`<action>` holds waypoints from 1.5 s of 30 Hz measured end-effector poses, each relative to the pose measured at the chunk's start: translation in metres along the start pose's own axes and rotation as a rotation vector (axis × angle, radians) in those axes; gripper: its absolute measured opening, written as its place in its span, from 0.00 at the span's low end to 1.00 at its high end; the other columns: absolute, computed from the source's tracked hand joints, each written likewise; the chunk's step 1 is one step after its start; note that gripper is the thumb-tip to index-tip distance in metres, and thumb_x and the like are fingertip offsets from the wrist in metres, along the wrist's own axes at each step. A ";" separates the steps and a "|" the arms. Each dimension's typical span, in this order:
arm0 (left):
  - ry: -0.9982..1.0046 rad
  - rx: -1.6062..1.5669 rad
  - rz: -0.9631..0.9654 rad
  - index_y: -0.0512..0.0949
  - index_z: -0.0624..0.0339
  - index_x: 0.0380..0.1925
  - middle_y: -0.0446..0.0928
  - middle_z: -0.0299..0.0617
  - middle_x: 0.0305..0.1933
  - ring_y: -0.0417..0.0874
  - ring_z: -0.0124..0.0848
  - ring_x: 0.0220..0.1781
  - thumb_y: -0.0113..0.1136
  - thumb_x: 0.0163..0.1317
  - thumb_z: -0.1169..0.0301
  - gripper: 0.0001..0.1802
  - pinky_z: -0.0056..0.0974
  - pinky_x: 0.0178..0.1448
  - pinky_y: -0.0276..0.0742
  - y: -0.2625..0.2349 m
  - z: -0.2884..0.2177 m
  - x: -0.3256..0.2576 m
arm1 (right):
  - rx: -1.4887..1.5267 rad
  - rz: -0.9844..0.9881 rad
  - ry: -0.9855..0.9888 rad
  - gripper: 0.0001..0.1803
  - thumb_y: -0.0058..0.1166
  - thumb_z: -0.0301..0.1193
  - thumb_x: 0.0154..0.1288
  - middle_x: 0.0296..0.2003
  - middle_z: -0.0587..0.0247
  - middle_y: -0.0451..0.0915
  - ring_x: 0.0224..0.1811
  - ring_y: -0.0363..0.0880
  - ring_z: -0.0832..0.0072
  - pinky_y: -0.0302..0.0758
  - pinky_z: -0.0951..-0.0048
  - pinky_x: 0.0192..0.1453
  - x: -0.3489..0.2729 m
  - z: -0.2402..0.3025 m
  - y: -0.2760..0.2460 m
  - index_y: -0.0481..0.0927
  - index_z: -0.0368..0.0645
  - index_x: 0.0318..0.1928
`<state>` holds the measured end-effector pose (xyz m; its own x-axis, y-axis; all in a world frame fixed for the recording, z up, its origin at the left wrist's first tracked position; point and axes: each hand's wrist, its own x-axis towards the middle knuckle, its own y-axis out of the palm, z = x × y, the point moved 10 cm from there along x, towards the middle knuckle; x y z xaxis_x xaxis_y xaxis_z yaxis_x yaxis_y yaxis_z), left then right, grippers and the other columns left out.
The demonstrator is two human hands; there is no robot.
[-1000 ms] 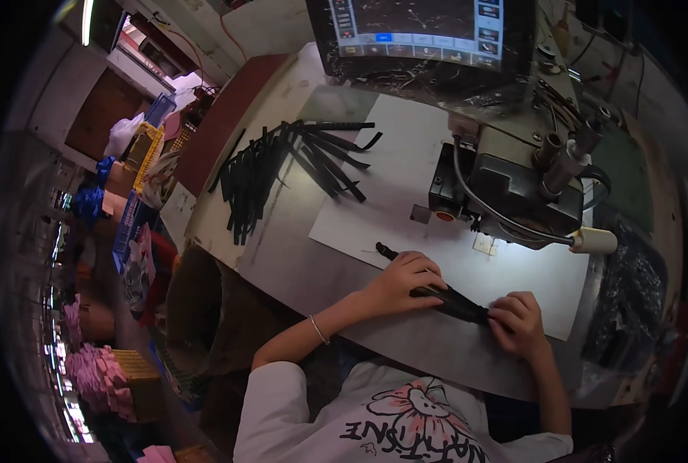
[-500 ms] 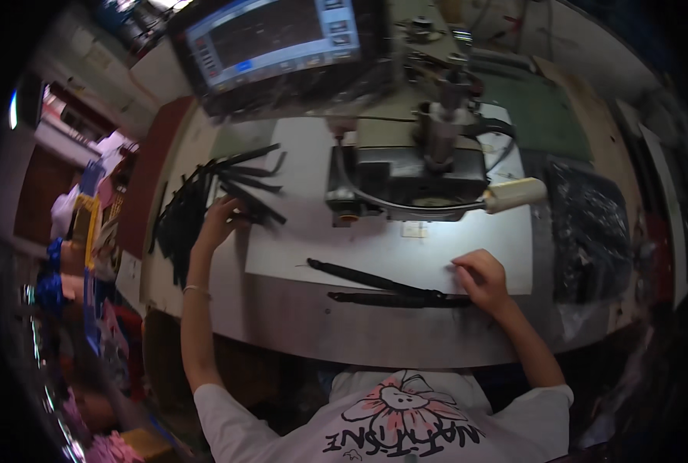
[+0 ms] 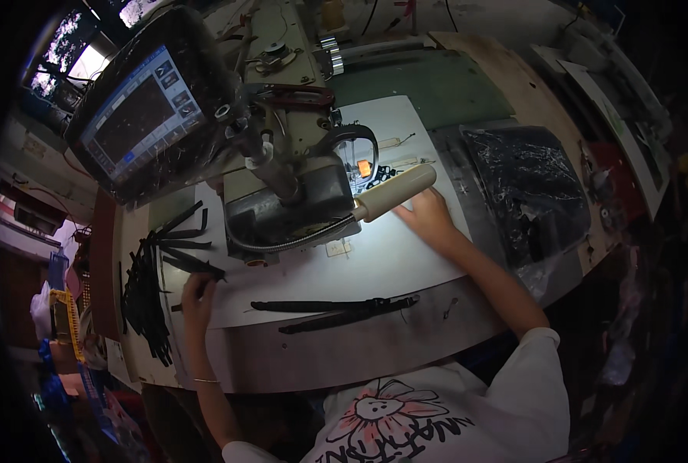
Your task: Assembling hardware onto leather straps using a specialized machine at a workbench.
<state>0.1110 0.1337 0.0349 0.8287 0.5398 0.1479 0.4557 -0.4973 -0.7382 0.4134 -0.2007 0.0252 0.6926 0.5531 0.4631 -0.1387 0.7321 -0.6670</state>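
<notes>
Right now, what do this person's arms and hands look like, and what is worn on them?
Both forearms are bare, with no gloves on the left hand or the right hand. A thin bracelet circles the left wrist. The short white sleeve of a printed T-shirt covers the right upper arm.

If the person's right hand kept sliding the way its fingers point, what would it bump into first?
Probably the cream cylinder on the sewing machine: the right hand lies flat on the white sheet, fingers aimed there. Depth is uncertain.
</notes>
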 end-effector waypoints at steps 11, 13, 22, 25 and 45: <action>0.424 0.085 0.234 0.76 0.55 0.28 0.70 0.37 0.31 0.70 0.36 0.41 0.63 0.50 0.65 0.09 0.39 0.49 0.61 0.149 -0.177 -0.008 | 1.257 0.390 0.739 0.10 0.49 0.31 0.65 0.28 0.64 0.78 0.27 0.72 0.85 0.71 0.82 0.34 -0.038 -0.011 0.041 0.77 0.35 0.39; 0.484 0.060 0.107 0.75 0.56 0.31 0.72 0.37 0.31 0.72 0.35 0.39 0.62 0.52 0.65 0.10 0.38 0.44 0.65 0.146 -0.193 -0.007 | 1.280 0.415 0.769 0.11 0.49 0.31 0.65 0.26 0.64 0.78 0.28 0.73 0.84 0.71 0.82 0.36 -0.049 0.009 0.041 0.77 0.35 0.39; 0.232 -0.461 -0.031 0.78 0.60 0.37 0.76 0.37 0.29 0.77 0.23 0.26 0.63 0.52 0.75 0.11 0.25 0.30 0.72 0.155 -0.205 0.003 | 1.266 0.422 0.552 0.11 0.48 0.28 0.66 0.27 0.63 0.77 0.27 0.76 0.80 0.74 0.81 0.34 -0.060 0.056 0.046 0.74 0.31 0.42; 0.648 -0.233 -0.150 0.79 0.58 0.35 0.77 0.37 0.31 0.79 0.28 0.28 0.63 0.49 0.77 0.11 0.28 0.30 0.74 0.134 -0.229 -0.013 | 1.315 0.420 0.552 0.12 0.47 0.28 0.66 0.30 0.61 0.77 0.28 0.78 0.79 0.75 0.81 0.35 -0.063 0.061 0.046 0.72 0.32 0.45; 0.759 -0.076 0.030 0.79 0.53 0.31 0.76 0.35 0.32 0.78 0.33 0.35 0.64 0.47 0.71 0.09 0.34 0.37 0.73 0.141 -0.215 -0.027 | 1.037 0.889 0.581 0.06 0.53 0.25 0.61 0.28 0.68 0.77 0.26 0.73 0.86 0.71 0.84 0.29 -0.090 0.069 0.069 0.76 0.34 0.36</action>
<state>0.2234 -0.0973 0.0684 0.8247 -0.0759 0.5605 0.4279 -0.5643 -0.7060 0.2929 -0.1723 -0.0227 0.2563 0.9113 -0.3224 -0.9160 0.3355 0.2200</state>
